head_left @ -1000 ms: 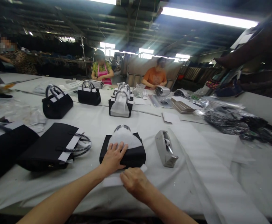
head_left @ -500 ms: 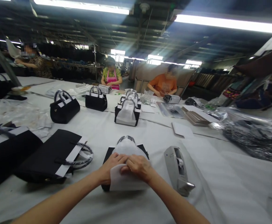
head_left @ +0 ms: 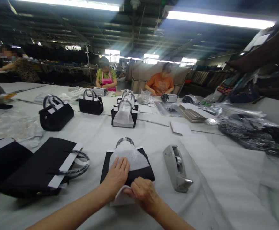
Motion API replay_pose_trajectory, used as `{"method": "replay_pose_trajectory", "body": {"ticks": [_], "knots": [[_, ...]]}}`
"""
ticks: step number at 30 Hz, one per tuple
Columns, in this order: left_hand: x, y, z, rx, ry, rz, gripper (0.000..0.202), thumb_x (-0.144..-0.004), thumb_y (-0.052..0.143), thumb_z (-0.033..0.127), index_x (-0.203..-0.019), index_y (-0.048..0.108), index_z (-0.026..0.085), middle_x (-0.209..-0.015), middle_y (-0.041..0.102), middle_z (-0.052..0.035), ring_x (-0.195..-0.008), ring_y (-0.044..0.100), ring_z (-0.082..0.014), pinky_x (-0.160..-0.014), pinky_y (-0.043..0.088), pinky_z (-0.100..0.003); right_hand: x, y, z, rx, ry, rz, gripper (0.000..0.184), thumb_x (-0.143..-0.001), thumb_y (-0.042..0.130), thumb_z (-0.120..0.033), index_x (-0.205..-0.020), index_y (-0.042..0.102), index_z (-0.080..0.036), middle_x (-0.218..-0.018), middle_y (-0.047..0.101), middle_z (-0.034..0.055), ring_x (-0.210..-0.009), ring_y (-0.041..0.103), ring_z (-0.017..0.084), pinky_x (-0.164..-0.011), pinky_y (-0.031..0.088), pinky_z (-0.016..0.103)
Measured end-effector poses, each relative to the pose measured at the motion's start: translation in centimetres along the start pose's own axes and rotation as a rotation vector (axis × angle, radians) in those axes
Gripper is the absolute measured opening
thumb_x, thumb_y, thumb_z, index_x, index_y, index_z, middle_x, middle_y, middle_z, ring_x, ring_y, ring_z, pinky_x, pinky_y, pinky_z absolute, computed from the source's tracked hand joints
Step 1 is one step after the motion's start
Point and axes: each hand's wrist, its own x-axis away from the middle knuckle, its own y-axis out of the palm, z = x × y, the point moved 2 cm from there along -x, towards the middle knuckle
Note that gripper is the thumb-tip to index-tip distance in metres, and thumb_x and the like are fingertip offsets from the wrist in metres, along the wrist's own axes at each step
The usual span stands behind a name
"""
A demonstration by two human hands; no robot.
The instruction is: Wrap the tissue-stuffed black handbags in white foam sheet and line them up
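A small black handbag (head_left: 141, 172) lies flat on the white table in front of me, its handles (head_left: 124, 140) wrapped in white foam sheet (head_left: 132, 156). My left hand (head_left: 116, 177) rests flat on the bag and the foam, fingers stretched out. My right hand (head_left: 143, 192) pinches the near edge of a white foam sheet (head_left: 120, 198) that sticks out at the bag's near side. A grey tape dispenser (head_left: 176, 167) stands just right of the bag.
Larger black bags (head_left: 37, 166) lie at my left. More wrapped black handbags (head_left: 124, 115) stand further up the table. Two people sit working at the far side. Plastic bags and dark goods (head_left: 247, 134) pile up at the right. A long foam sheet (head_left: 216, 179) lies beyond the dispenser.
Half a second ago both hands held the foam sheet up over the bag. Now the left hand lies flat on the bag and the right hand pinches the sheet's edge low at the near side.
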Motion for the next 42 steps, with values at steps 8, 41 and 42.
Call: {"method": "replay_pose_trajectory", "body": {"ticks": [8, 41, 42], "knots": [[3.0, 1.4, 6.0, -0.192, -0.024, 0.305, 0.07, -0.088, 0.052, 0.026, -0.141, 0.011, 0.045, -0.137, 0.042, -0.0153, -0.121, 0.046, -0.0385, -0.093, 0.037, -0.06, 9.1, 2.5, -7.5, 0.052, 0.283, -0.445, 0.052, -0.053, 0.08, -0.057, -0.079, 0.053, -0.021, -0.059, 0.064, -0.0013, -0.049, 0.062, 0.02, -0.043, 0.035, 0.026], [-4.4, -0.3, -1.6, 0.271, 0.097, -0.089, 0.018, -0.088, 0.045, 0.026, -0.092, 0.059, 0.016, -0.096, 0.06, -0.0089, -0.089, 0.054, -0.0209, -0.084, 0.044, -0.037, -3.1, -0.2, 3.1, 0.2, -0.217, 0.033, 0.023, -0.094, 0.045, -0.025, -0.073, 0.052, -0.018, -0.063, 0.057, 0.0001, -0.057, 0.05, 0.014, -0.055, 0.031, 0.029], [-4.4, -0.5, -1.7, 0.268, 0.116, -0.096, 0.016, -0.087, 0.047, 0.025, -0.092, 0.059, 0.016, -0.097, 0.06, -0.0094, -0.091, 0.053, -0.0216, -0.085, 0.043, -0.038, -3.1, 0.3, 3.3, 0.205, -0.219, 0.058, 0.024, -0.094, 0.043, -0.022, -0.072, 0.052, -0.018, -0.062, 0.056, 0.0002, -0.056, 0.049, 0.014, -0.055, 0.031, 0.029]]}}
